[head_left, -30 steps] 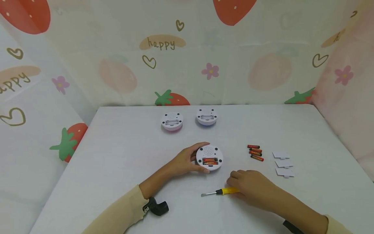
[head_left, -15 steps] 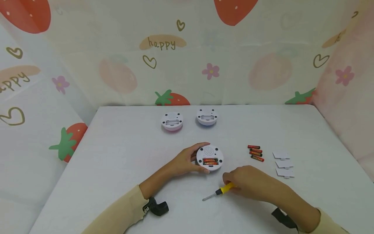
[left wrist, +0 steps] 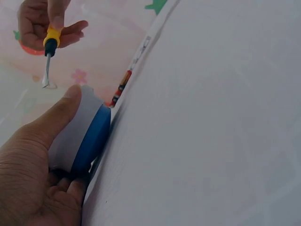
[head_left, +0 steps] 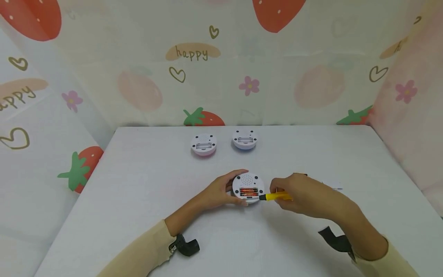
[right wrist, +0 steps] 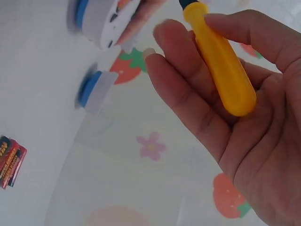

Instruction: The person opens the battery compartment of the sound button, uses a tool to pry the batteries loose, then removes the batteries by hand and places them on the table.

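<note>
My left hand [head_left: 215, 192] grips a round white device [head_left: 247, 180] with a blue lower body, thumb on the near side. Red batteries [head_left: 249, 191] lie in its uncovered compartment, which faces up. In my right hand [head_left: 309, 196] is a screwdriver [head_left: 278, 196] with a yellow handle, pinched between thumb and fingers; the right wrist view shows the handle's end [right wrist: 237, 101] against the palm. The shaft points left across the device's near edge in the head view. In the left wrist view its tip [left wrist: 45, 84] hangs above the device, apart from it.
Two similar round devices, one pink-based [head_left: 204, 145] and one blue-based [head_left: 244, 139], stand at the back with bare battery compartments. Loose batteries [right wrist: 10, 162] lie to the right, mostly hidden by my right hand in the head view. White covers [head_left: 333, 184] are partly hidden too.
My right hand has lifted the screwdriver from near the table and moved it up and forward to the device, turning the shaft leftward. My left hand has kept its hold.
</note>
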The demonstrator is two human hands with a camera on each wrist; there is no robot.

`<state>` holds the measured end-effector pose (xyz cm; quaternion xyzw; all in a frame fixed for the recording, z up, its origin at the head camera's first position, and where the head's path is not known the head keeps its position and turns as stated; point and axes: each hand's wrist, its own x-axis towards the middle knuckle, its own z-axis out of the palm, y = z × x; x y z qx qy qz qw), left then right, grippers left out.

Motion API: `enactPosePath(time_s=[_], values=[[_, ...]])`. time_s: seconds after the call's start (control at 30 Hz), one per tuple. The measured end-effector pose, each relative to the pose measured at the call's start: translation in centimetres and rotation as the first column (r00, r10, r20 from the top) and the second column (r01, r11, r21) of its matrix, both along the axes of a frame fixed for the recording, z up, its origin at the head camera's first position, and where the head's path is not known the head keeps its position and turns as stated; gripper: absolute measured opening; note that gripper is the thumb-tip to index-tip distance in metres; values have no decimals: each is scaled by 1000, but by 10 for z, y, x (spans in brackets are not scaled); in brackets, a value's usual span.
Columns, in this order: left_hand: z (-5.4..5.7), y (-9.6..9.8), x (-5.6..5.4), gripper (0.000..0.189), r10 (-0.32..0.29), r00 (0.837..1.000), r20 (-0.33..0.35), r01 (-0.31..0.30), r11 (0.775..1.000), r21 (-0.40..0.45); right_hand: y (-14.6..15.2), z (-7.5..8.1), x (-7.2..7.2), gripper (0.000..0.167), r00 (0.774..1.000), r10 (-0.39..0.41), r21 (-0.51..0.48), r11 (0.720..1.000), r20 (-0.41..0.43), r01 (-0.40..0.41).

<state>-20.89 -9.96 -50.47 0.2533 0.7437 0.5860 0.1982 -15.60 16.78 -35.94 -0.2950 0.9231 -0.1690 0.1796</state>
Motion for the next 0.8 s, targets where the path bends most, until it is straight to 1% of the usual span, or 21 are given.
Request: enactPosePath(time_s=[0.1, 0.17, 0.23, 0.33, 0.47, 0.57, 0.67, 0.8], values=[[0, 0, 0, 93, 0, 1000, -10, 0, 1000, 1, 3, 2, -4, 20, 1000, -2, -76, 997, -17, 1], [0, 0, 0, 93, -1, 1000, -13, 1, 1000, 3, 5, 0, -5, 22, 999, -4, -106, 994, -43, 0], [0, 0, 0, 94, -4, 1000, -15, 4, 1000, 6, 7, -3, -7, 23, 998, -10, -115, 993, -61, 3], [0, 0, -1, 94, -2, 1000, -19, 2, 1000, 9, 9, -6, -9, 23, 997, -36, -112, 993, -72, 28], [1, 1, -1, 95, 0, 1000, -20, 0, 1000, 8, 12, -9, -11, 20, 994, -85, -122, 990, -66, 76], [1, 0, 0, 95, 3, 1000, -11, -3, 1000, 2, 14, -11, -13, 14, 990, -125, -143, 983, -67, 114], [0, 0, 0, 95, 2, 1000, -7, -2, 1000, 1, 15, -12, -14, 10, 982, -157, -173, 975, -106, 137], [-1, -1, 1, 95, -1, 1000, -12, 2, 1000, 9, 16, -11, -16, 11, 972, -169, -191, 972, -164, 137]])
